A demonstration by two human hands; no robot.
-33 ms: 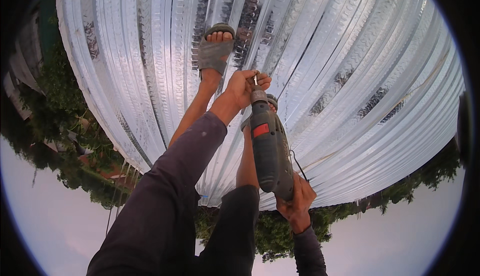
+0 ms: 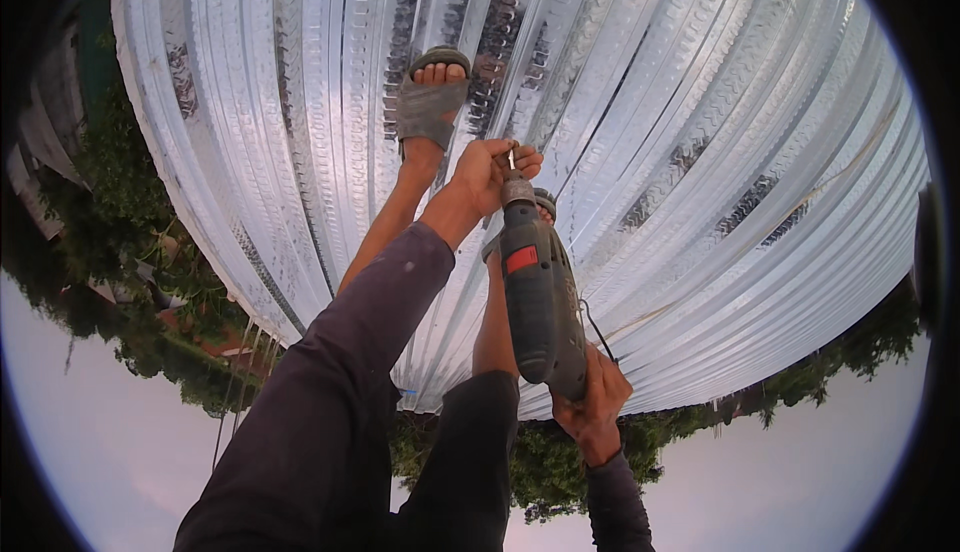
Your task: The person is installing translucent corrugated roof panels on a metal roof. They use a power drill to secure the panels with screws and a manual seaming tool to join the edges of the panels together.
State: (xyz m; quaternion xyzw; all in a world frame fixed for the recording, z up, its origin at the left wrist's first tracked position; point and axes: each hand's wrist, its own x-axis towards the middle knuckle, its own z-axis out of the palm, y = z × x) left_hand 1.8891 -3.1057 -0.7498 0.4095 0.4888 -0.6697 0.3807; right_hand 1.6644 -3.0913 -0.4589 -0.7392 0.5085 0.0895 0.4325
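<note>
A dark power drill [image 2: 535, 292] with a red patch points away from me, its metal chuck [image 2: 518, 192] at the far end. My right hand [image 2: 598, 392] is wrapped round its rear grip. At the drill's tip, my left hand [image 2: 485, 174] has thumb and fingers closed in a pinch by the thin bit [image 2: 514, 160]. Whatever small piece sits between those fingertips is too small to name. The drill hangs above the ribbed metal sheeting [image 2: 600, 152], and partly covers my right foot. My left foot, in a grey sandal [image 2: 428, 107], rests farther ahead on the sheeting.
The shiny corrugated sheeting curves away on all sides, with a pale edge [image 2: 165, 177] at left. A thin cord [image 2: 640, 320] lies across it at right. Beyond the edges are trees [image 2: 130, 167] and rooftops lower down. A black cable [image 2: 597, 327] loops beside the drill.
</note>
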